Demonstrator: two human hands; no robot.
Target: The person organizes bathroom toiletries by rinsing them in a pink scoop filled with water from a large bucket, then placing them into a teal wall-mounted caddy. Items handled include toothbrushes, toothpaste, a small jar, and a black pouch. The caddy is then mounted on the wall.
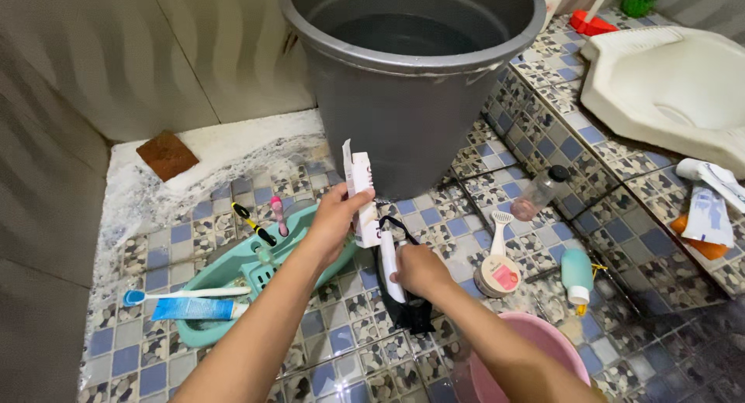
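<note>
white carton (362,193) gripped by left hand (335,217) fingers, white tube (389,265) by right hand (419,269), over wet patterned bathroom tiles (326,349)

You held a small white carton (362,200) upright, its top flap open, above the near corner of the tiled floor (621,240), just in front of the grey bucket's base. A white tube (390,267) stuck out of its lower end, slanting down onto a black pouch (407,310) that lay flat on the tiles.
</note>
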